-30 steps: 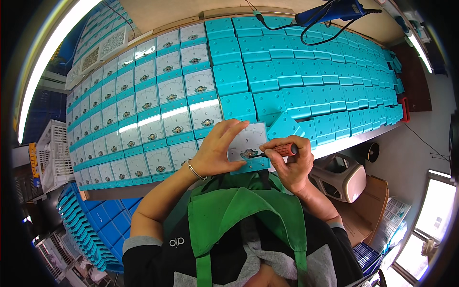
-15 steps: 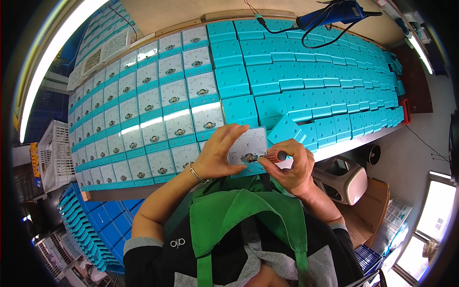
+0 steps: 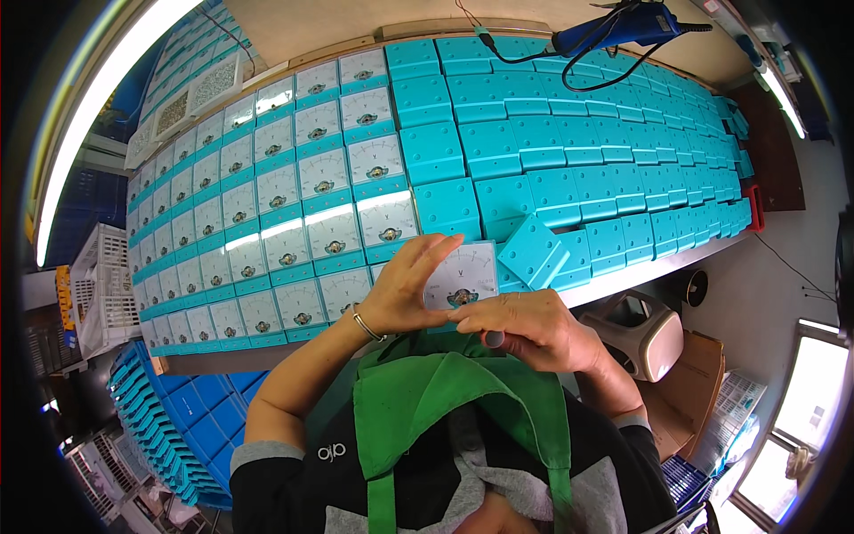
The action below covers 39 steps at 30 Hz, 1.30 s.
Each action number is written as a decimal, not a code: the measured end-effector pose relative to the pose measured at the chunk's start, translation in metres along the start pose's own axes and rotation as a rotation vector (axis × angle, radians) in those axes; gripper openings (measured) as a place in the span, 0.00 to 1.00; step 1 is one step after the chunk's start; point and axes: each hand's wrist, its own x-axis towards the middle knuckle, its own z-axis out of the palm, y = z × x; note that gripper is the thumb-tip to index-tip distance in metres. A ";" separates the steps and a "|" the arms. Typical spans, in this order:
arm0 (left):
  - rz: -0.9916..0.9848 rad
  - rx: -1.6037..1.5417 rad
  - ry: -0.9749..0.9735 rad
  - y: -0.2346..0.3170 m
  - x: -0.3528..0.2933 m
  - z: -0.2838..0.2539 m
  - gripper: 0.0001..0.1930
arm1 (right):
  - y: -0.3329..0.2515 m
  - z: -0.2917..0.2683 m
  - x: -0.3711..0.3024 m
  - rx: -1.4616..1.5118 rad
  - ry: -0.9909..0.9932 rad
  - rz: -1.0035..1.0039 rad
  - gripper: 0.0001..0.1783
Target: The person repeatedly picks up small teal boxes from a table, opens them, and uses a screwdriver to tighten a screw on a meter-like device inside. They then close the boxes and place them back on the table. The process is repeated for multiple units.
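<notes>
My left hand (image 3: 402, 289) grips the left side of an analog panel meter (image 3: 473, 267), fingers at its top edge and thumb low. The meter has a pale dial face and a small metal movement near its lower middle. My right hand (image 3: 538, 325) is closed around a reddish, round-handled tool (image 3: 493, 340); only its butt end shows, and its tip is hidden. The right fingers lie across the meter's lower edge, close to my left thumb. Just beyond my right hand, a turquoise case (image 3: 534, 253) rests askew on its neighbours.
Rows of similar meters (image 3: 277, 189) cover the bench's left half; turquoise cases (image 3: 432, 153) fill the right. A blue power tool (image 3: 614, 28) with a black cable hangs over the far edge. Small parts fill white trays (image 3: 213, 82) at far left. A beige stool (image 3: 654, 334) stands at right.
My right hand has moved down and left, from beside the meter's movement to its lower edge, and turned so its back shows. The tool has come nearer my body. My left hand stays around the meter.
</notes>
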 end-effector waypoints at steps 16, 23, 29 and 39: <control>-0.045 0.011 -0.035 -0.004 -0.006 0.000 0.48 | 0.010 0.016 -0.003 -0.140 0.451 0.214 0.16; -0.046 -0.008 -0.044 -0.005 -0.008 0.002 0.49 | 0.012 0.022 -0.004 -0.169 0.476 0.230 0.17; -0.128 -0.059 -0.031 -0.011 -0.015 0.002 0.48 | 0.004 0.013 -0.006 0.046 0.563 0.240 0.12; -0.568 -1.285 -0.295 -0.026 -0.070 0.010 0.62 | 0.117 -0.001 -0.080 -0.919 0.361 0.626 0.39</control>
